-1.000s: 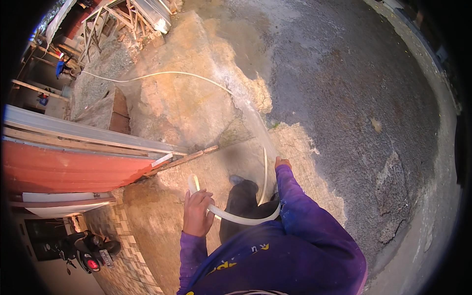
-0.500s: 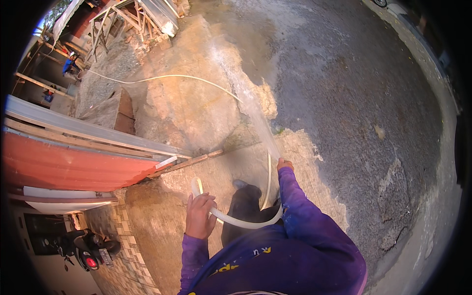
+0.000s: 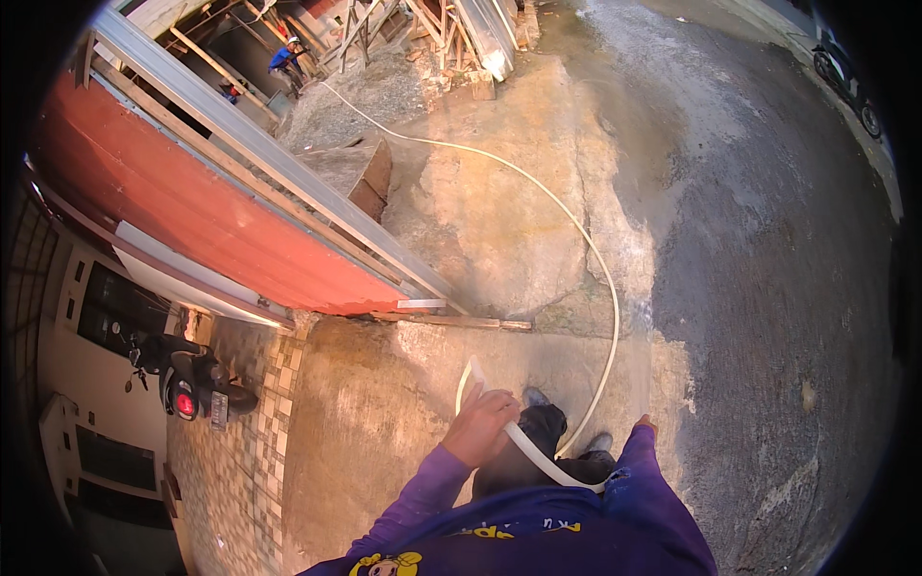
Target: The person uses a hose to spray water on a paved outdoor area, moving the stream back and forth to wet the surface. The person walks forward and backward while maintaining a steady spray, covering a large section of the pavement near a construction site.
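A pale, flexible water hose (image 3: 540, 459) loops in front of my body. My left hand (image 3: 483, 427) has its fingers wrapped round it, and a bend of hose sticks up just past the knuckles. To the right, my right hand (image 3: 646, 421) is closed at the end of the sleeve, seen only in part. Faint water spray (image 3: 638, 360) leaves it toward the pavement ahead, while the hose end inside the hand is hidden. Beyond my shoes (image 3: 536, 396), the hose curves over the concrete and runs to the far left.
A red sheet-metal fence (image 3: 211, 216) slants along the left, with a wooden plank (image 3: 451, 320) at its foot. Behind it a motorcycle (image 3: 184, 389) stands on tiles. A person in blue (image 3: 286, 58) bends near timber framing (image 3: 451, 29). Another motorcycle (image 3: 847, 84) is parked far right.
The view has swung left, so the fence and both my hands appear farther right. Spray that was thick and white is now faint. Both hands keep their hold.
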`<act>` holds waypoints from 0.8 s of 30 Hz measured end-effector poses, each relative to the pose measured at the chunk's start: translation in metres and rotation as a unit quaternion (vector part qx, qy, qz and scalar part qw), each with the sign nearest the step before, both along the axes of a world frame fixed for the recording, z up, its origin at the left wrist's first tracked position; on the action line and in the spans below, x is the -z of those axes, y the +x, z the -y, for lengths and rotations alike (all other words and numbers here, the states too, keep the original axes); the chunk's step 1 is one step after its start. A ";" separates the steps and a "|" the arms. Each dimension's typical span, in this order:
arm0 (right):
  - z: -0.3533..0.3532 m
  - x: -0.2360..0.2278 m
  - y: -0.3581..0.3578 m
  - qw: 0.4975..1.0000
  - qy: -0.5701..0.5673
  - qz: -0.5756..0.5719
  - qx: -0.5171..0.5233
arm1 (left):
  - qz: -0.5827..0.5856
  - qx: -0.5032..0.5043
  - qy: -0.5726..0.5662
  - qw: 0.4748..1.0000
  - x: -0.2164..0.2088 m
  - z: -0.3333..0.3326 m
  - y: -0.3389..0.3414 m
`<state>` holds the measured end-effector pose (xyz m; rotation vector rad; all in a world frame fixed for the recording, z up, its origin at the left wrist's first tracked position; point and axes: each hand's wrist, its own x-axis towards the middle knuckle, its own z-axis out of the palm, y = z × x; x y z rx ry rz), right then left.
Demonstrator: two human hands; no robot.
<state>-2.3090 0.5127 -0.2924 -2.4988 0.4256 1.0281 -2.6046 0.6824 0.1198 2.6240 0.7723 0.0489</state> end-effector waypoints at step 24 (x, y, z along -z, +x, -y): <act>-0.008 0.008 0.015 0.992 -0.033 0.023 -0.117 | 0.016 0.013 -0.011 1.000 -0.011 0.004 0.017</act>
